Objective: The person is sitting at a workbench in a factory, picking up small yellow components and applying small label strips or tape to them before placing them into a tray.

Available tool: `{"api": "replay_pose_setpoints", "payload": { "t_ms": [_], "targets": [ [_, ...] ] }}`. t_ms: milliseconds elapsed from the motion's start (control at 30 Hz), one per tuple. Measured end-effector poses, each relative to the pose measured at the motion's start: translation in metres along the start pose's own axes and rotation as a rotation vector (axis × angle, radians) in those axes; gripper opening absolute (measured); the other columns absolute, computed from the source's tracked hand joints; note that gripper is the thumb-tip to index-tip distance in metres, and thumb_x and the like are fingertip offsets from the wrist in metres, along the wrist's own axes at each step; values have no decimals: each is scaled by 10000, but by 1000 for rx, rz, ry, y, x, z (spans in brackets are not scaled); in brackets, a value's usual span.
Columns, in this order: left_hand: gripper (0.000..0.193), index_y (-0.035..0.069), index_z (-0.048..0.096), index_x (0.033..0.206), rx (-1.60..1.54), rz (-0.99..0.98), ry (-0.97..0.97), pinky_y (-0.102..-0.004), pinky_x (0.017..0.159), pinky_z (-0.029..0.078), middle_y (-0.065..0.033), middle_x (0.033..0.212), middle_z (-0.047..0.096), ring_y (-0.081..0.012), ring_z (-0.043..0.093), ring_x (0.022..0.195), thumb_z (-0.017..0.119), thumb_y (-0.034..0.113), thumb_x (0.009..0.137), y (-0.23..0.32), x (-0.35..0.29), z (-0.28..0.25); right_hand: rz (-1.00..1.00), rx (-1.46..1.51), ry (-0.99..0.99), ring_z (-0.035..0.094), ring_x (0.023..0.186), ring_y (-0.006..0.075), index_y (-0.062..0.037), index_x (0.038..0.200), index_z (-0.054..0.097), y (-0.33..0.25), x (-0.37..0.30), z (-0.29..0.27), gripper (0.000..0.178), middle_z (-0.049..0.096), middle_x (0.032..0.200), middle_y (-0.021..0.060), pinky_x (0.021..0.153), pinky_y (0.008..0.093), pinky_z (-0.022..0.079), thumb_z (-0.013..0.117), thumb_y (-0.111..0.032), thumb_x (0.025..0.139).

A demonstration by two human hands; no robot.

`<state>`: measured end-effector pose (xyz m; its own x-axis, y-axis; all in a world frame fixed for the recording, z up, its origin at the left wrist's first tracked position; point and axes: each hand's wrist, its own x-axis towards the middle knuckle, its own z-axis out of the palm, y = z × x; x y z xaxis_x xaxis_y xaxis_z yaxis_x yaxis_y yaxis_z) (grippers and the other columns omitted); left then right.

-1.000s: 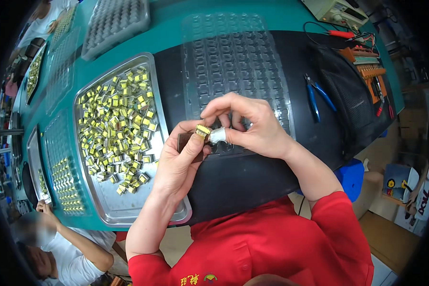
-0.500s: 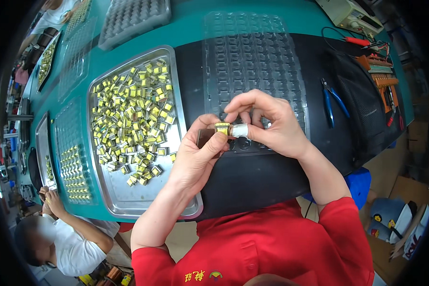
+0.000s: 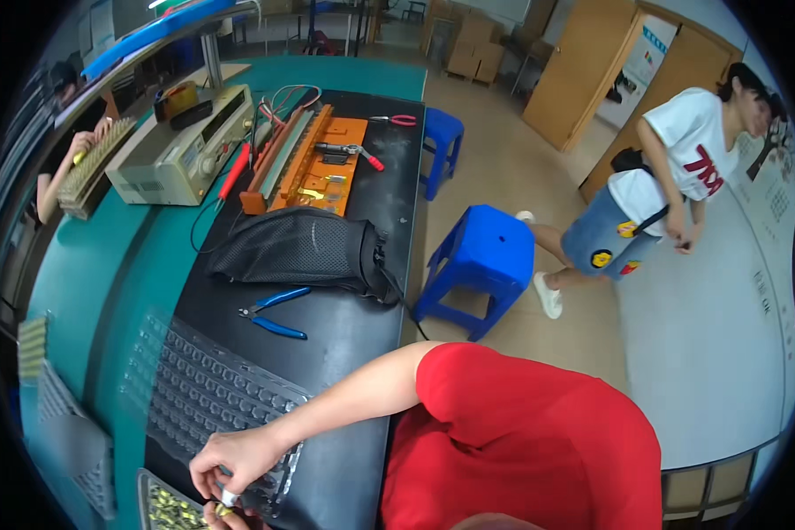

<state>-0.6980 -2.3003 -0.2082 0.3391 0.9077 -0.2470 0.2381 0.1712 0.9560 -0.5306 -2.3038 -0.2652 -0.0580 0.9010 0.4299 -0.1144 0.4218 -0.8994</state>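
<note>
At the lower left, my right hand (image 3: 243,455) is closed in a pinch, its fingertips bent down over a white piece (image 3: 229,497). Whether that piece is wrapped on a finger or held, I cannot tell. Just below, my left hand (image 3: 226,521) is cut off by the picture's lower edge. Its fingers close on a small yellow-wrapped transformer (image 3: 222,510), mostly hidden. Both hands are by the edge of a clear plastic blister tray (image 3: 212,375). Beside them is the corner of a metal tray (image 3: 143,495) with several yellow transformers.
Blue nippers (image 3: 278,327), a black mesh bag (image 3: 296,252), an orange fixture (image 3: 344,146) and a beige instrument (image 3: 181,150) with leads lie along the bench. Blue stools (image 3: 486,256) stand beside it. One person (image 3: 680,159) is at the right; another person's hands (image 3: 93,141) are across the bench.
The view has swung far to the right, bringing the stools, doorway and standing person into sight. My hands now appear at the lower left, still close together; the left is mostly out of the picture.
</note>
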Motion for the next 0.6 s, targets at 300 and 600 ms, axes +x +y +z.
{"api": "replay_pose_setpoints", "payload": {
  "t_ms": [300, 600],
  "targets": [
    [311, 54, 489, 1194, -168, 122, 129, -229, 733, 398, -46, 1116, 510, -110, 499, 911, 507, 75, 884, -68, -3, -61, 120, 322, -79, 629, 729, 120, -9, 936, 625, 17, 8, 49, 250, 675, 869, 79, 655, 268, 509, 718, -129, 737],
    [357, 60, 508, 1168, -301, 166, -48, -228, 822, 420, -14, 932, 611, -82, 546, 877, 640, 43, 837, -54, -21, -38, 379, 118, -123, 508, 729, 14, -30, 1035, 582, -15, -17, 37, 224, 594, 888, -11, 609, 170, 415, 654, -70, 827]
  ]
}}
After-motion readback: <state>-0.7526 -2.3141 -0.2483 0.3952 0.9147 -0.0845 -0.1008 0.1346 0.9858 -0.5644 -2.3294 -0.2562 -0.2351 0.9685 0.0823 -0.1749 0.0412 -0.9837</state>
